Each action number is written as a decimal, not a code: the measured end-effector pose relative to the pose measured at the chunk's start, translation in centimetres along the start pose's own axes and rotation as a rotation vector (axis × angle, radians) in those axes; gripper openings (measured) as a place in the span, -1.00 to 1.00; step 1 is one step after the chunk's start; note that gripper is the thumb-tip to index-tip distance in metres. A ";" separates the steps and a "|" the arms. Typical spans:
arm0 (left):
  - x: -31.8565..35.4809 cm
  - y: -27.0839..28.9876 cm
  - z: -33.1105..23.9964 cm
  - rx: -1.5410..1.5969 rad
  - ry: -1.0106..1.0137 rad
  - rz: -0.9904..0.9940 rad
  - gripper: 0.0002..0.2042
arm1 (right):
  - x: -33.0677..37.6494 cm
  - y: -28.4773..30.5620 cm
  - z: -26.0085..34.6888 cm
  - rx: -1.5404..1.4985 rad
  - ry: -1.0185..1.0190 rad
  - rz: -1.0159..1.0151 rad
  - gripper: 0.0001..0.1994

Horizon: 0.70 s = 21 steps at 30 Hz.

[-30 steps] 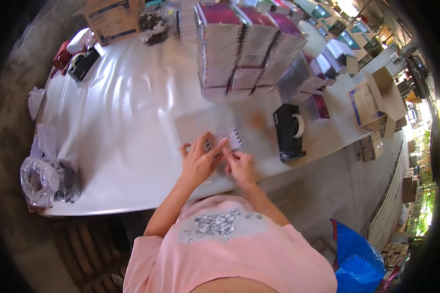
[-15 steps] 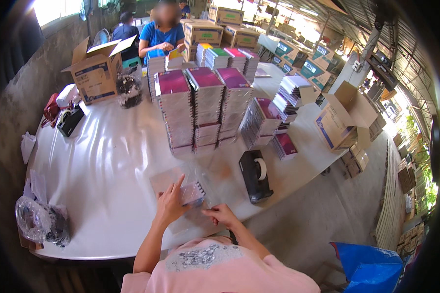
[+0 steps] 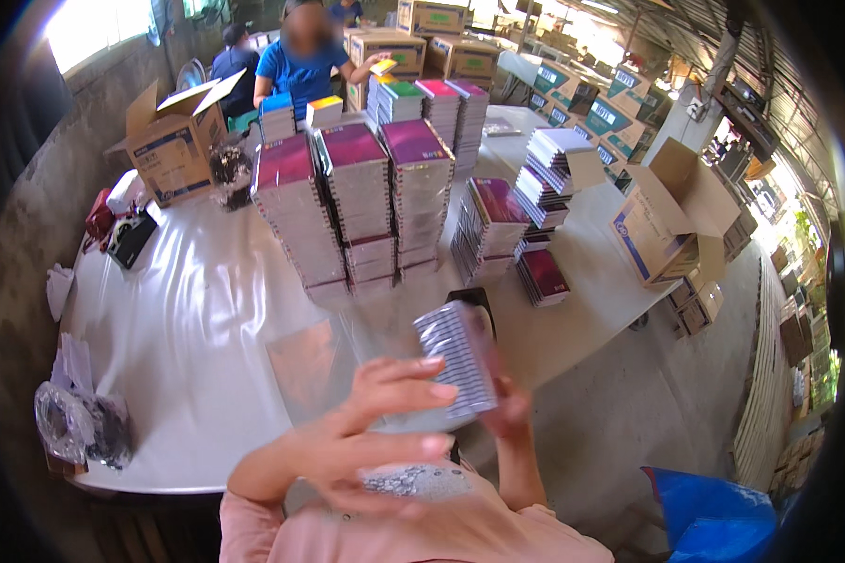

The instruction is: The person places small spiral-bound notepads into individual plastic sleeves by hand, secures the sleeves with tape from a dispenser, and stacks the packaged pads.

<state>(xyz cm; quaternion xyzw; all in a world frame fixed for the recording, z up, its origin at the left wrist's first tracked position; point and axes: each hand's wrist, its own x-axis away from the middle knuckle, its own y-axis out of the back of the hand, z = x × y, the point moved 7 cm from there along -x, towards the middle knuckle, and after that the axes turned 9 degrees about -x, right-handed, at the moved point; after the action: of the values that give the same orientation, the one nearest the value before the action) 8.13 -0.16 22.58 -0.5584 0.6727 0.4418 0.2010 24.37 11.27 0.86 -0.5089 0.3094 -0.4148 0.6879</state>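
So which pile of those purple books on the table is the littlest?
The low pile of purple-covered notebooks at the right, nearest the table's edge. It holds only a few books, while the tall stacks of purple-covered notebooks behind it rise many books high.

— Where's your left hand (image 3: 371, 441) sitting?

— Raised in front of your chest, forearm coming up from the lower edge, bare below a pink sleeve. Your palm is turned toward you and the fingers (image 3: 413, 373) are spread, pointing to the right, loose rather than curled.

— And your right hand (image 3: 507, 413)?

— Mostly hidden. Your right forearm rises steeply from your body, wrist bent, and only the thumb side and part of the palm show. It looks closed in a grip, but motion blur hides the fingertips.
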 end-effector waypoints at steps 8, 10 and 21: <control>-6.8 0.7 -3.7 0.540 -0.165 -0.364 -0.62 | -2.3 1.5 19.1 0.271 0.552 -0.092 -0.51; -7.7 -0.9 -4.5 0.463 -0.430 -0.128 -0.66 | -5.7 -2.0 20.2 0.259 0.476 -0.001 -0.54; -9.3 -2.4 -3.2 0.843 -0.287 -0.123 -0.61 | -25.5 -7.1 21.7 0.679 0.194 0.015 -0.58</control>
<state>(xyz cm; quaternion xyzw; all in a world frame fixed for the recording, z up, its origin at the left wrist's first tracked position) 13.86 2.60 30.48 -0.4000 0.7247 0.1894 0.5282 29.12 42.51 14.08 -0.2072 0.2216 -0.5352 0.7884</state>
